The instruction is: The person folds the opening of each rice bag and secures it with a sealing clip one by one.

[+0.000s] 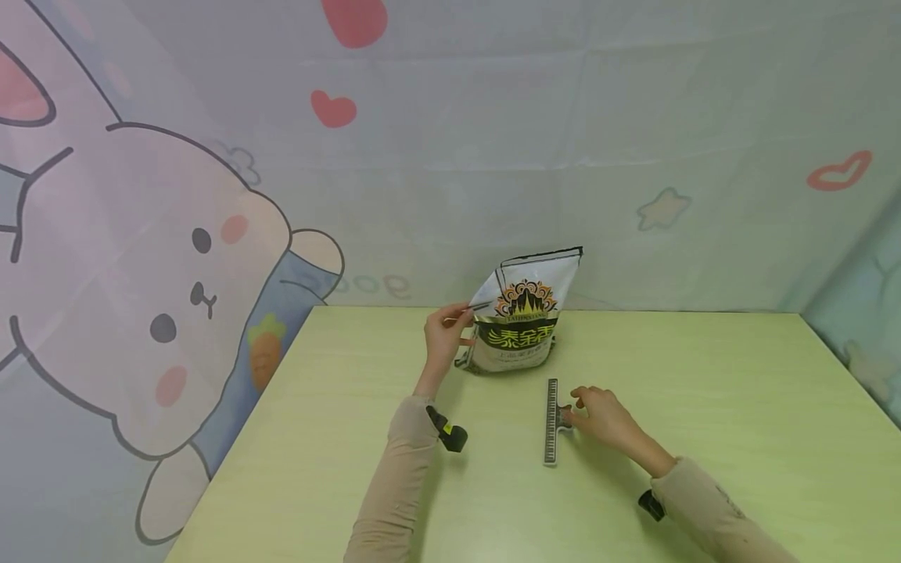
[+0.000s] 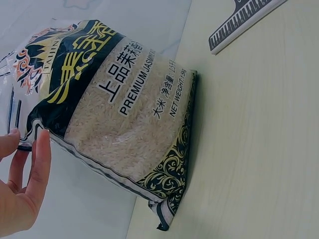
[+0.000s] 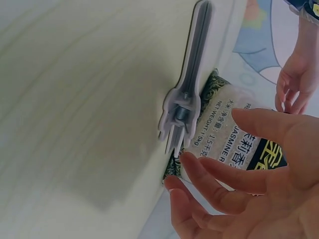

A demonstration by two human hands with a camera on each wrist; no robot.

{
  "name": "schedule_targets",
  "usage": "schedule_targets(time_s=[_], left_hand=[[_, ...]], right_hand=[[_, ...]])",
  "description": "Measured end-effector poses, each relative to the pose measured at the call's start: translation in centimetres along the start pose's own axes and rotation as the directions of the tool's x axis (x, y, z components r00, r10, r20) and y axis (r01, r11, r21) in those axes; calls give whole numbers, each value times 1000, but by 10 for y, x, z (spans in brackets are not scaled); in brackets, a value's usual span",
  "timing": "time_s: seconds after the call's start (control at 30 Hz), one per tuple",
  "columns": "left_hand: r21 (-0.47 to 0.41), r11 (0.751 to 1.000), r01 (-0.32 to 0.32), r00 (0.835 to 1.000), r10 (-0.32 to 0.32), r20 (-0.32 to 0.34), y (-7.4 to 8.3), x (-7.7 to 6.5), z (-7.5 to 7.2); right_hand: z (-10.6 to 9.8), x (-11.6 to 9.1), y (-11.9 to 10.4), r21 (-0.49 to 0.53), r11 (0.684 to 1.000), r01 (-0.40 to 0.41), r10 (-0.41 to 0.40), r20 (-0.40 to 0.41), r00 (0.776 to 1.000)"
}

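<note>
1 rice bag [image 1: 519,348] | 1 clip [image 1: 551,426] | 1 table [image 1: 704,391] | 2 hands | left hand [image 1: 443,341]: grip pinching bag's side edge | right hand [image 1: 609,421]: grip wide, beside clip

Left wrist feed cropped the left hand [image 2: 22,191] and the top of the rice bag [image 2: 132,114] at its left edge; top edge cut off one end of the clip [image 2: 244,22]. Right wrist: the right hand [image 3: 279,196] ran out of frame and hid part of the bag. Head view: I couldn't tell if that hand touched the clip; fine print [image 1: 519,355] was too small to read. Sleeves [image 1: 397,485] ran off the bottom edge.
</note>
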State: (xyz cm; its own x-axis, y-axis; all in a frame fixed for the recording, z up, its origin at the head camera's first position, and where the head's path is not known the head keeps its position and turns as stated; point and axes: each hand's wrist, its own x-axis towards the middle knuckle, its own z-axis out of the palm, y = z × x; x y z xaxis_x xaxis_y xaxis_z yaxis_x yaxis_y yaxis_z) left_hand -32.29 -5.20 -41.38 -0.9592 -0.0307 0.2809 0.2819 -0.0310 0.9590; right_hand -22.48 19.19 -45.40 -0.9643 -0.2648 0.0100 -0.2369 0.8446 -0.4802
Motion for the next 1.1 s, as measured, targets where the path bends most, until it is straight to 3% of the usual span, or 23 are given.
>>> schedule_targets(time_s=[0.13, 0.37, 0.67, 1.1], left_hand=[[4, 1000, 0, 1000, 0, -1, 0, -1, 1], [-6, 1000, -1, 1000, 1, 1, 1, -1, 2], [-16, 1000, 6, 1000, -6, 4, 1, 1, 1], [-22, 1000, 9, 1000, -10, -8, 0, 0, 0]], right_hand=[[2, -1, 2, 24, 1000, -16, 15, 29, 999], [22, 7, 26, -3, 998, 69, -69, -21, 997], [14, -3, 6, -25, 1000, -15, 15, -12, 1000], [23, -3, 9, -190, 982, 14, -29, -77, 997]])
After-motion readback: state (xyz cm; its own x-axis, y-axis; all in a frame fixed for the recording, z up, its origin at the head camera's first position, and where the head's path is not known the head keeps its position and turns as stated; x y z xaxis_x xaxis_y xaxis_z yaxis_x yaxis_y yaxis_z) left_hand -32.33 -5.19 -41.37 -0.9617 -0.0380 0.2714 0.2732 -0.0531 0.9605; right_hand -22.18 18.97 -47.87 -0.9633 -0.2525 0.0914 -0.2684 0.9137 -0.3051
